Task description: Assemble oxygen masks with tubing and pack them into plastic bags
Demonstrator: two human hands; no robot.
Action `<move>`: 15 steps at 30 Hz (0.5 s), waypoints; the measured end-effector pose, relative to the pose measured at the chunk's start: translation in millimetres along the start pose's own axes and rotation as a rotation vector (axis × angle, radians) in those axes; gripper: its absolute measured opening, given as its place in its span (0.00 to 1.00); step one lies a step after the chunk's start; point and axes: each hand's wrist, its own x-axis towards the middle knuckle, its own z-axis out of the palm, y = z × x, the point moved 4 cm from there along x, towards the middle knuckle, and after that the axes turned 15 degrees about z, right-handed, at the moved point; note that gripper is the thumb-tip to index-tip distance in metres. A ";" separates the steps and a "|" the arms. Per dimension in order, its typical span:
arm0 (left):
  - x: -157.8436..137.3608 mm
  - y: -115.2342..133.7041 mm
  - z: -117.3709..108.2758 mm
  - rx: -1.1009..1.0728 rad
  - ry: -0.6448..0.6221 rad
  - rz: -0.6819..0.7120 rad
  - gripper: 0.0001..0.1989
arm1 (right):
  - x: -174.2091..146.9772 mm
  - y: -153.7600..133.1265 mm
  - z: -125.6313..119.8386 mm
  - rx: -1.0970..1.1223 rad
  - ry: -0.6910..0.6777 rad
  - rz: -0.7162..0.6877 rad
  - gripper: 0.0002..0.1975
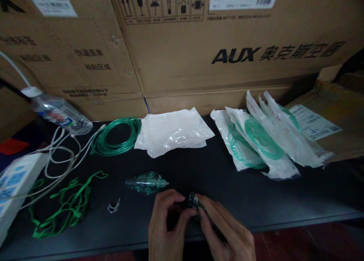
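Observation:
At the table's front edge, my left hand [170,219] pinches a small dark green, see-through plastic fitting [192,201] between thumb and fingers. My right hand [222,227] grips the same fitting from the other side, its fingers hiding much of it. Just beyond my left hand lies a clear green plastic piece [148,183] with a pale, tapered end, perhaps several parts together. Left of it are small thin shiny strips [113,205] and a tangle of green elastic straps [65,208].
Behind lie a coil of green tubing [116,136], flat white packets [173,132] and several clear bags of green tubing [261,139]. A bottle [61,111], white cables [61,154] and a power strip [14,189] occupy the left. Large cardboard boxes [182,63] line the back.

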 end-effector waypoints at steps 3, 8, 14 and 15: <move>8.4 2.2 -4.3 0.015 -0.100 0.156 0.13 | 1.1 -5.1 -1.6 0.052 -0.040 0.017 0.34; 12.3 4.3 -9.5 -0.095 -0.161 0.260 0.13 | 7.1 -11.8 -4.9 0.152 -0.107 0.064 0.28; 9.9 2.7 -13.5 -0.140 -0.195 0.242 0.14 | 14.9 -19.3 -7.3 0.223 -0.037 0.071 0.19; 10.2 2.9 -13.9 -0.144 -0.194 0.242 0.14 | 14.6 -20.1 -7.6 0.222 -0.023 0.063 0.19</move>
